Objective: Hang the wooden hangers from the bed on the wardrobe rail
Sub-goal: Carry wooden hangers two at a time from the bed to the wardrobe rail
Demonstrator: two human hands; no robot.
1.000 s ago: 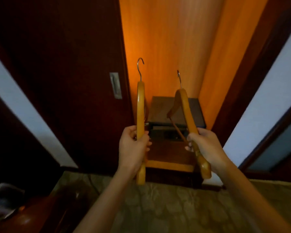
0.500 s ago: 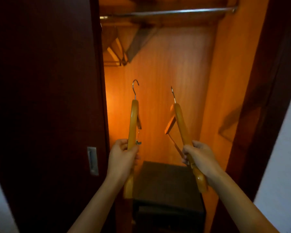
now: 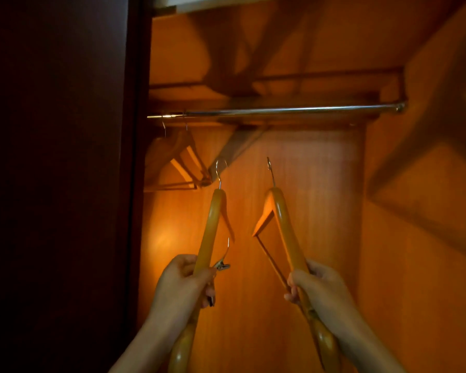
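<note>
In an open orange-wood wardrobe (image 3: 320, 184), the left hand (image 3: 182, 284) grips one honey-coloured wooden hanger (image 3: 210, 227) and the right hand (image 3: 320, 289) grips a second wooden hanger (image 3: 285, 224), fingers curled round their arms. Both have risen in the last second, and their hooks now sit below the shiny metal rail (image 3: 280, 111), nearly ready to hang. Other hung hangers (image 3: 183, 160) occupy its left end.

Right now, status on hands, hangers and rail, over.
Left hand grips left hanger, right hand grips right hanger. Both hooks below the rail, not yet on. Hung hangers at rail's left end, off the path.
</note>
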